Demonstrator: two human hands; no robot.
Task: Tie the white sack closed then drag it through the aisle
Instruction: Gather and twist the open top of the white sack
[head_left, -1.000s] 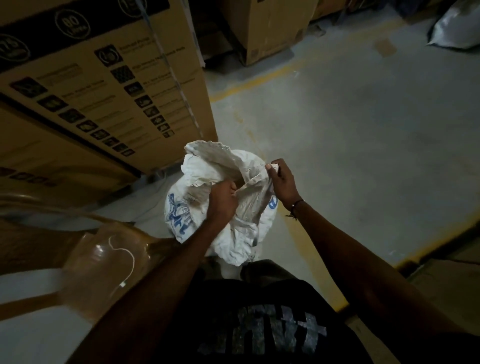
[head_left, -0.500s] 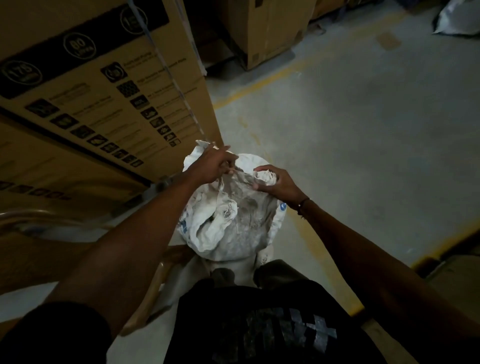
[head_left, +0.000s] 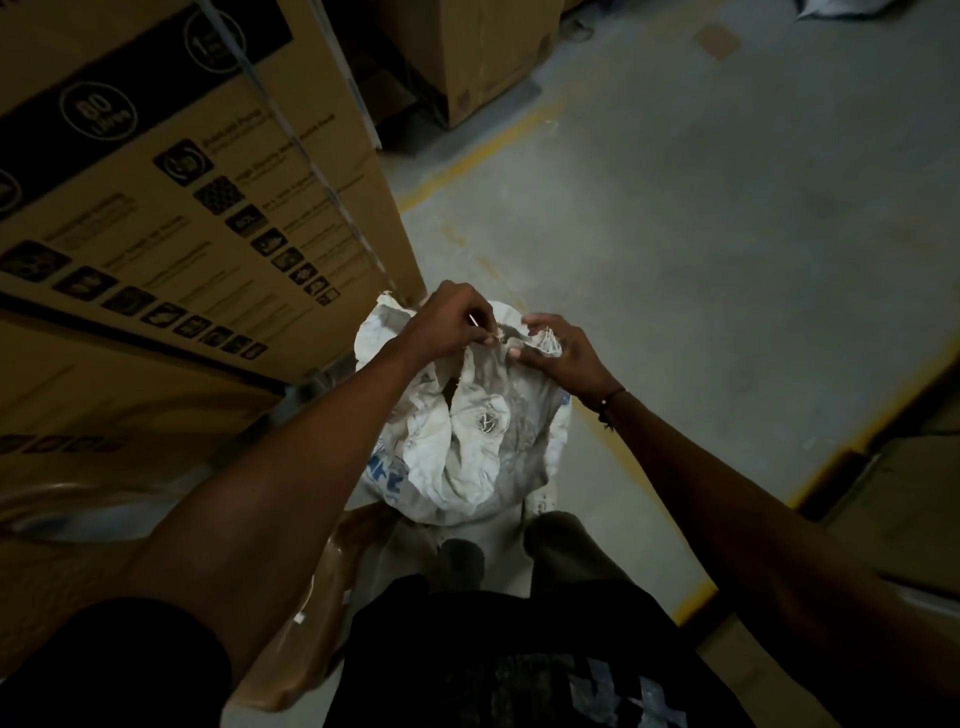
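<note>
A: From the head view, where is the sack (head_left: 470, 452) sitting?
B: It is standing on the floor (head_left: 701, 249) just in front of the person's legs, beside a big carton (head_left: 171, 197).
A: What are the hands doing?
B: The left hand (head_left: 449, 319) is pinching the sack's far rim between curled fingers. The right hand (head_left: 563, 351) is gripping a bunched, frayed bit of the rim just beside it.
A: Is the mouth closing?
B: It is gaping; crumpled white cloth is showing inside. A dark band (head_left: 608, 402) is circling the right wrist.
</note>
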